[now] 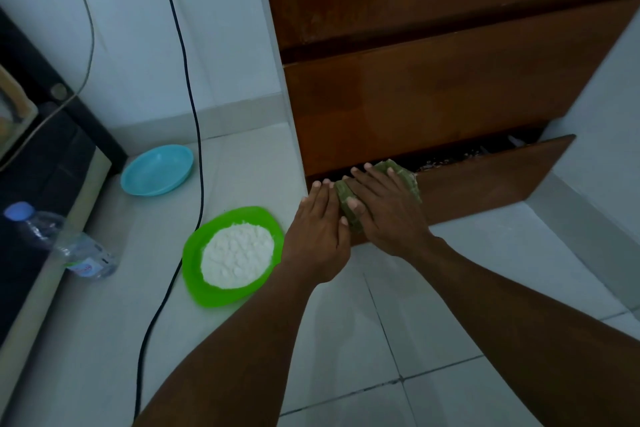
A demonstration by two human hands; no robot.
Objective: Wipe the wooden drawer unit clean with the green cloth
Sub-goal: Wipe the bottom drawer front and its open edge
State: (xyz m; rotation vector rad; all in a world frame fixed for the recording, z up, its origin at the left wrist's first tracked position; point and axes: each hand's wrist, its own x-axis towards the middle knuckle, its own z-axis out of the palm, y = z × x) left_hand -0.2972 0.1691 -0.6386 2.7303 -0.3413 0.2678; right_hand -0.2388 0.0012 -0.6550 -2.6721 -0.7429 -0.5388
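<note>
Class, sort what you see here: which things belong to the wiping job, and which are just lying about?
In the job: green cloth, wooden drawer unit, right hand pressing the cloth, left hand beside it.

Lying about, untouched: blue bowl, green plate of white powder, water bottle, black cable.

— What's on the tiled floor?
— A green plate heaped with white powder, a blue bowl beyond it by the wall, and a plastic water bottle on its side, far left.
— Anything more?
— A black cable skirts the plate's left edge. The wooden drawer unit stands at right.
</note>
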